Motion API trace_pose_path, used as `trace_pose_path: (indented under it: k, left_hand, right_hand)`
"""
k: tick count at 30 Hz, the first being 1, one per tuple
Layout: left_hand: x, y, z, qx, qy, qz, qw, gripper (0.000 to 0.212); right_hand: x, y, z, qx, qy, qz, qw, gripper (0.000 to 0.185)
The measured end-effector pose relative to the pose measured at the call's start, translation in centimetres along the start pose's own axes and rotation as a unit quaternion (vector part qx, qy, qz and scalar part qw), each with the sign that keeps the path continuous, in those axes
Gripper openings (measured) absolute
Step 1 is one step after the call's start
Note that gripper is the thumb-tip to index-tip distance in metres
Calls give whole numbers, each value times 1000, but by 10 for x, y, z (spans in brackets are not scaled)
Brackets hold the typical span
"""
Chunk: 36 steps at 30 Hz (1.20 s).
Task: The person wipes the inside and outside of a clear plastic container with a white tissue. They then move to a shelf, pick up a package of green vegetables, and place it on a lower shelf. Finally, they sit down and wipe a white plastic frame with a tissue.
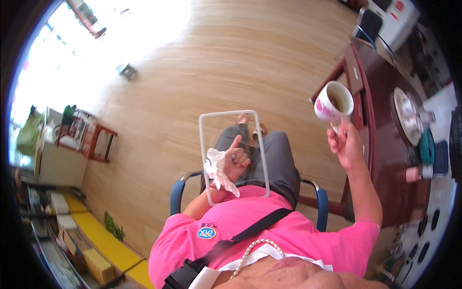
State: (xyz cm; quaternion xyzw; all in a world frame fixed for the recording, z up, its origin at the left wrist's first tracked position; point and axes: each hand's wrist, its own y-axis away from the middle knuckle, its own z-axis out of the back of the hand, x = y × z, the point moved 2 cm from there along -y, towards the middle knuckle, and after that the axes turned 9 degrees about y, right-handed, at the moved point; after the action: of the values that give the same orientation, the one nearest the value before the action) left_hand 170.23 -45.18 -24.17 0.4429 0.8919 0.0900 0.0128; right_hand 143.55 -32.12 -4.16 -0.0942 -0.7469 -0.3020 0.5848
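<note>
My right hand (pixel 345 144) grips the handle of a white ceramic mug (pixel 325 108) with pink flowers. Dark liquid shows inside the mug, which is held up beside the desk. Over my lap, my left hand (pixel 236 162) has its fingers curled around a crumpled white tissue (pixel 218 173), with one finger extended and a ring visible. A clear rectangular plastic lid or panel with a whitish rim (pixel 202 141) frames that hand, which shows through it. Whether the left hand also holds this panel is unclear.
At right is a dark red wooden desk (pixel 384 144) bearing an oval tray (pixel 400 119) with cups, and a teal coiled item (pixel 426 146). Blue chair armrests (pixel 322 207) flank me. Yellow-topped shelving (pixel 104 240), a wooden stand (pixel 94 141) and a small stool (pixel 128 71) stand left.
</note>
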Motion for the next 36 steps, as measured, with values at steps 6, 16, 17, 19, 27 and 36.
trace_pose_path:
  k: [6, 16, 17, 19, 27, 36]
  left_hand:
    - [-8, 8, 4, 50, -19, -16, 998, 34]
    - [-14, 9, 13, 30, 37, -20, 999, 32]
    - [-15, 9, 14, 31, 39, -20, 999, 32]
    - [-15, 13, 14, 28, 43, -18, 999, 32]
    - [-12, 30, -28, 3, 47, 14, 999, 30]
    - [-19, 42, -70, -80, 59, 6, 995, 28]
  right_hand:
    - [7, 27, -58, 148, 59, 4, 987, 44]
    - [29, 61, -131, 366, 227, -11, 903, 41]
    - [31, 64, -136, 387, 224, -13, 894, 41]
    - [37, 70, -147, 422, 210, -16, 882, 37]
    - [55, 82, -161, 519, 221, 93, 820, 24]
    - [62, 78, -178, 587, 178, 204, 763, 17]
